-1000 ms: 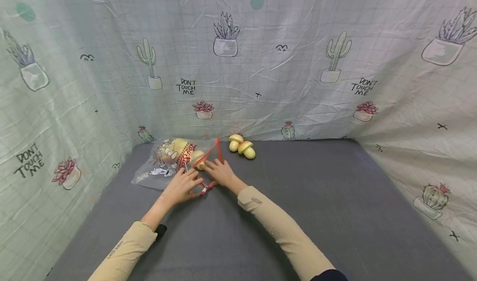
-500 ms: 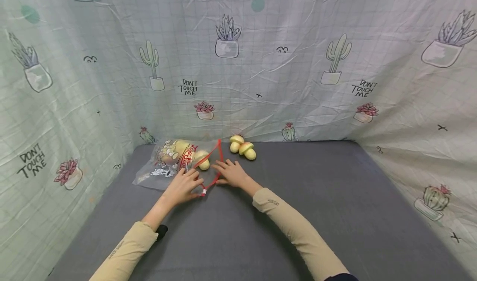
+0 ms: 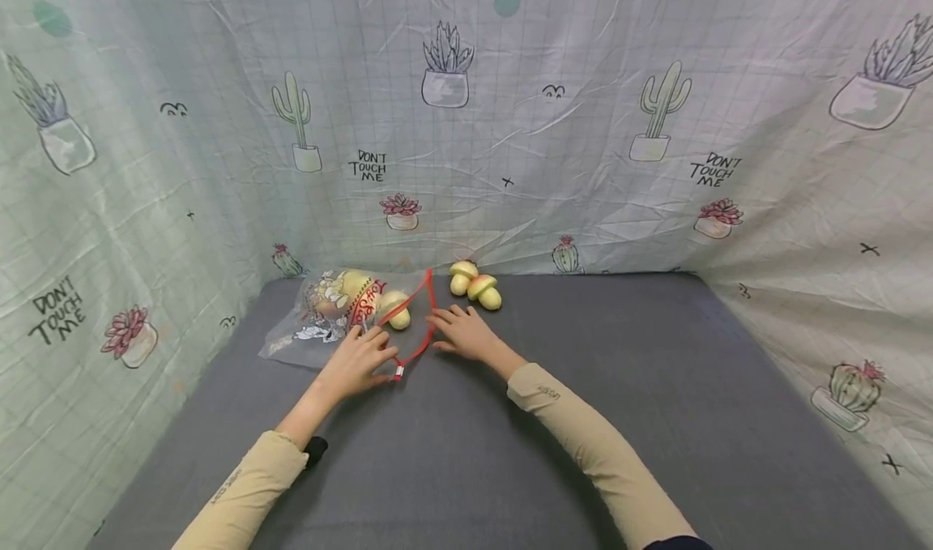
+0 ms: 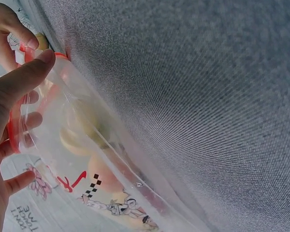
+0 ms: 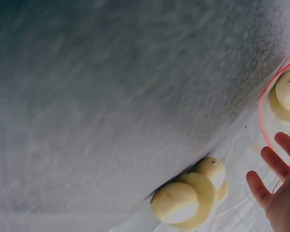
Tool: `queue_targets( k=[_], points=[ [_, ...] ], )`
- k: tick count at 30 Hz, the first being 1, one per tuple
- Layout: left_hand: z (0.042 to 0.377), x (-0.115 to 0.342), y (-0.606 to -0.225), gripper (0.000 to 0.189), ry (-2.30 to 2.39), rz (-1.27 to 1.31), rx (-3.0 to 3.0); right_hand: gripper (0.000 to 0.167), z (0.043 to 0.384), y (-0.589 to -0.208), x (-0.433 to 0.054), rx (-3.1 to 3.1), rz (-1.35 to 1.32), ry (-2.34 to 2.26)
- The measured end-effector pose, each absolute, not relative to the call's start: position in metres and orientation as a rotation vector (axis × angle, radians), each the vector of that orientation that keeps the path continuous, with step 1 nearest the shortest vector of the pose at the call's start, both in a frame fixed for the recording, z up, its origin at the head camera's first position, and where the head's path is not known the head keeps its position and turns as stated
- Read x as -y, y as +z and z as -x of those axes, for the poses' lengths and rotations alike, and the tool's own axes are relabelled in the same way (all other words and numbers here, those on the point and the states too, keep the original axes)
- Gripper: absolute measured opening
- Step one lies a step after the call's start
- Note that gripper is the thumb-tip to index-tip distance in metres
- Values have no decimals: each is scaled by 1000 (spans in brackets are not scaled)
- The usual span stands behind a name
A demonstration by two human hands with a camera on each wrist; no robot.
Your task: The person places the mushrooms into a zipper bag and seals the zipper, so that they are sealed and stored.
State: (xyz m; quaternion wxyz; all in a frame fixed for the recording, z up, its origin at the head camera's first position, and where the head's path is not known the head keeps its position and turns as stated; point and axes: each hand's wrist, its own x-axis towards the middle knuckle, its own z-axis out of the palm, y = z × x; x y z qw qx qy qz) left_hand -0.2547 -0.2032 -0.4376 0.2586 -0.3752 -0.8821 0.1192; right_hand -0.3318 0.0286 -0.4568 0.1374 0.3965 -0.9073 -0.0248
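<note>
A clear plastic zip bag [image 3: 291,346] with a red-edged mouth and printed cartoons lies at the back left. My left hand [image 3: 357,364] grips its near rim, thumb on one side and fingers on the other, as the left wrist view shows. Just inside the mouth lies a yellowish toy mushroom [image 3: 398,317]; more rounded yellow and orange toys show deeper in. My right hand [image 3: 470,333] is beside the red edge [image 5: 264,121] with fingers spread, holding nothing. Two similar toy mushrooms, one behind [image 3: 461,279] and one nearer [image 3: 484,292], lie outside, right of the bag.
Grey cloth covers the table [image 3: 619,404]. A pale curtain [image 3: 539,145] printed with cacti rises along the back edge and both sides. Some small black thing [image 3: 316,451] shows beside the left wrist.
My right hand has drawn back to the right out of the bag's mouth, uncovering the toy mushroom inside. The left hand keeps its grip on the rim.
</note>
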Motion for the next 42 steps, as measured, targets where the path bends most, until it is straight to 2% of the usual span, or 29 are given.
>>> queue_targets(
  k=[15,42],
  points=[
    [253,204,-436,39,298,1026,2392,49,344,-452,-55,2574,-1101,-11],
    [255,203,-437,38,306,1020,2387,52,372,-446,-89,2572,-734,63]
  ],
)
